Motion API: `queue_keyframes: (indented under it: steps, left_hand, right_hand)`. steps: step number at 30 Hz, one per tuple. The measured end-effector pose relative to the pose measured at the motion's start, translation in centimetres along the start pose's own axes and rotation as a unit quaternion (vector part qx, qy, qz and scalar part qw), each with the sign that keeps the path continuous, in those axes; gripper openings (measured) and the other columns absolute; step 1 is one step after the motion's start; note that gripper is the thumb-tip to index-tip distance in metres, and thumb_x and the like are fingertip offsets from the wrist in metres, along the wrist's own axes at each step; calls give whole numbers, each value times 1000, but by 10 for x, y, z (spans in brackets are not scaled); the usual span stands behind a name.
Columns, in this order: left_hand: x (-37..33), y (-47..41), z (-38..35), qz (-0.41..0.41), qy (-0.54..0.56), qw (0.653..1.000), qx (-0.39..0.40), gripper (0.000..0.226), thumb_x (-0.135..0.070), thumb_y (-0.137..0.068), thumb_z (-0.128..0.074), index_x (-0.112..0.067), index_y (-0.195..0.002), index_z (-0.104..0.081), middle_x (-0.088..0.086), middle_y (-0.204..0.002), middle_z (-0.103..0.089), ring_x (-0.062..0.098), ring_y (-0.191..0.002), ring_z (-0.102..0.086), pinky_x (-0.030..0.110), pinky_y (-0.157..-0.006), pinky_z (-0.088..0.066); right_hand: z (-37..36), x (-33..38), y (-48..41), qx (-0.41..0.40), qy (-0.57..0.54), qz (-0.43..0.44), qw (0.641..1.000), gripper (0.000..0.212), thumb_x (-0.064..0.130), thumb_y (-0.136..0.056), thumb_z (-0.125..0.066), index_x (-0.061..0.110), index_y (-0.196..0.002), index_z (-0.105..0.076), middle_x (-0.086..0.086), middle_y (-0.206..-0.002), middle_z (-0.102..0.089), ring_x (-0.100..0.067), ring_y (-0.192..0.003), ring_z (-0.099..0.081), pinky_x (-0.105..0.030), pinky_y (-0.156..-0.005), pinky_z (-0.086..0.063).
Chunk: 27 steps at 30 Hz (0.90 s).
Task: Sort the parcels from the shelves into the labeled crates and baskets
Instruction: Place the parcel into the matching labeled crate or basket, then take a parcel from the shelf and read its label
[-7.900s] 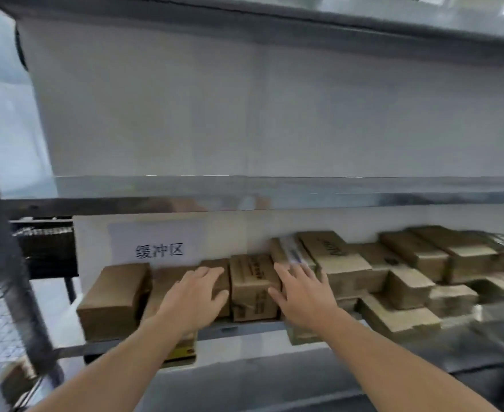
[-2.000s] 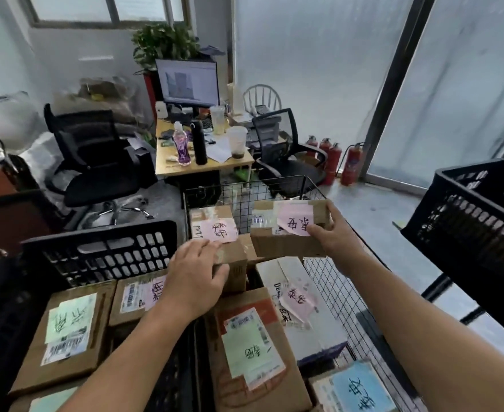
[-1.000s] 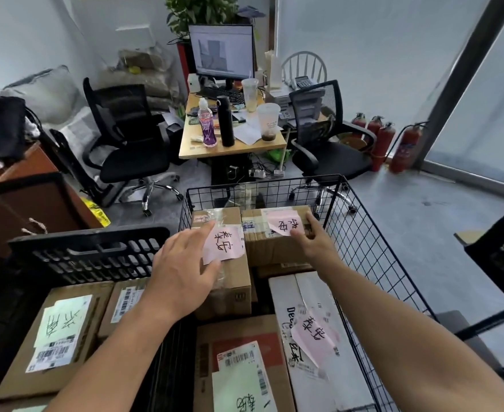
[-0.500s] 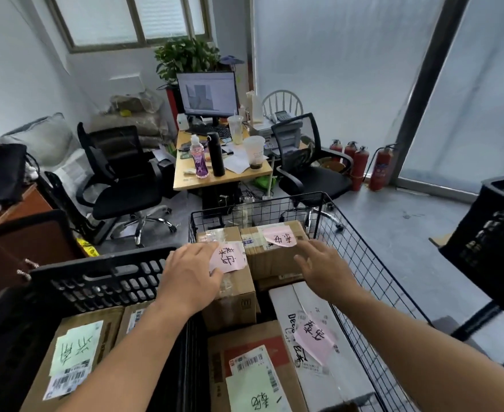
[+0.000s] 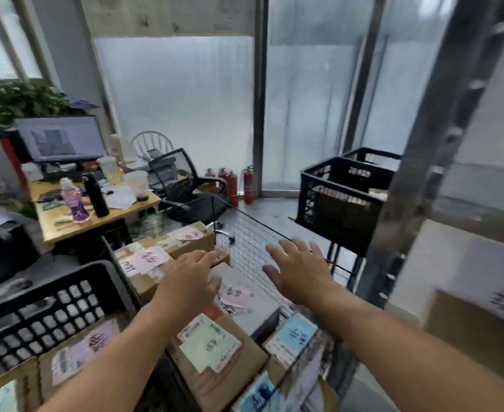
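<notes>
Two cardboard parcels with pink notes, one nearer (image 5: pixel 143 264) and one farther back (image 5: pixel 189 237), lie in the black wire basket (image 5: pixel 253 233) among several other labelled boxes. My left hand (image 5: pixel 189 278) hovers just above them with fingers straight and holds nothing. Over the basket's right rim, my right hand (image 5: pixel 299 267) is spread open and empty. A brown box with a pale green label (image 5: pixel 212 349) sits below my forearms.
A black plastic crate (image 5: pixel 48 304) with parcels stands at the lower left. Another black crate (image 5: pixel 342 197) sits on a stand at the right, beside the grey shelf upright (image 5: pixel 423 150). A desk (image 5: pixel 96 218), office chair (image 5: pixel 179 185) and fire extinguishers (image 5: pixel 232 182) lie beyond.
Both hands have let go of the two pink-noted parcels, which now rest in the wire basket. The hands have lifted and my view has swung right toward the shelf.
</notes>
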<state>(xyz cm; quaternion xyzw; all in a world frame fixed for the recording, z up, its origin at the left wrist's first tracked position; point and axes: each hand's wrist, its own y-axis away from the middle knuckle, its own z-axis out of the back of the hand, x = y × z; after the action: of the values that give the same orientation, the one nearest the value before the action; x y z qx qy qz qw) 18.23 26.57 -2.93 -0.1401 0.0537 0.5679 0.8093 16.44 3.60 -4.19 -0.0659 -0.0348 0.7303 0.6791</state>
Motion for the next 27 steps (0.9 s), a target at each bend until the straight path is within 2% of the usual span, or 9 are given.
queue_keyframes:
  steps: [3, 6, 8, 12, 15, 18, 20, 22, 27]
  left_hand:
    - [-33, 12, 2, -47, 31, 998, -9, 57, -42, -97, -50, -28, -150, -34, -3, -151, -41, 20, -138, -36, 37, -111, -34]
    - [-65, 19, 3, -95, 57, 994, -11, 57, -39, -96, -52, -25, -149, -37, 1, -149, -44, 23, -137, -36, 38, -112, -30]
    - [-93, 29, -2, -140, 55, 989, -5, 56, -39, -96, -53, -25, -149, -37, 2, -147, -45, 25, -135, -37, 38, -111, -31]
    - [-163, 53, -19, -216, 52, 975, 10, 56, -38, -97, -52, -24, -149, -37, 3, -146, -46, 28, -133, -40, 39, -108, -34]
    - [-232, 81, -32, -271, 76, 959, 22, 56, -35, -95, -55, -24, -148, -39, 4, -145, -48, 31, -130, -44, 41, -106, -37]
    - [-307, 115, -48, -320, 102, 941, 48, 54, -33, -93, -57, -22, -144, -44, 5, -141, -52, 32, -125, -49, 42, -103, -40]
    - [-358, 140, -63, -358, 102, 926, 68, 54, -42, -91, -49, -22, -141, -47, 4, -137, -53, 33, -125, -51, 44, -104, -42]
    - [-410, 171, -73, -393, 112, 909, 86, 58, -49, -89, -43, -25, -142, -45, 0, -140, -50, 29, -129, -47, 46, -107, -39]
    - [-527, 257, -80, -448, 139, 877, 100, 58, -42, -93, -52, -26, -148, -37, 0, -148, -44, 25, -134, -41, 45, -110, -36]
  right_hand:
    - [14, -13, 57, 3, 32, -33, 999, 58, 58, -104, -28, 29, -154, -34, -9, -160, -36, -34, -149, -27, -60, -118, -16]
    - [23, -29, 114, 8, 48, -73, 996, 63, 58, -94, -24, 26, -138, -56, -12, -140, -59, -37, -131, -52, -66, -106, -35]
    - [28, -46, 153, 11, 48, -102, 994, 61, 56, -92, -28, 24, -132, -61, -13, -131, -65, -38, -123, -59, -65, -101, -41]
    - [44, -83, 236, -5, 44, -172, 984, 68, 57, -93, -15, 25, -145, -45, -13, -147, -50, -39, -137, -44, -65, -110, -29]
    - [55, -116, 306, -17, 64, -238, 969, 56, 53, -103, -29, 26, -151, -35, -11, -154, -39, -36, -144, -33, -61, -116, -23]
    - [68, -152, 382, -6, 66, -305, 950, 57, 54, -105, -30, 30, -156, -27, -8, -162, -29, -33, -149, -24, -57, -120, -18]
    - [76, -176, 441, 7, 57, -356, 933, 57, 53, -105, -30, 31, -158, -24, -7, -166, -22, -30, -154, -15, -54, -124, -12]
    - [83, -197, 506, 8, 50, -407, 912, 57, 53, -106, -30, 31, -158, -24, -6, -166, -22, -30, -155, -13, -54, -124, -12]
    - [97, -236, 644, 3, 56, -508, 860, 55, 56, -104, -30, 34, -154, -29, -3, -162, -30, -29, -151, -20, -55, -121, -20]
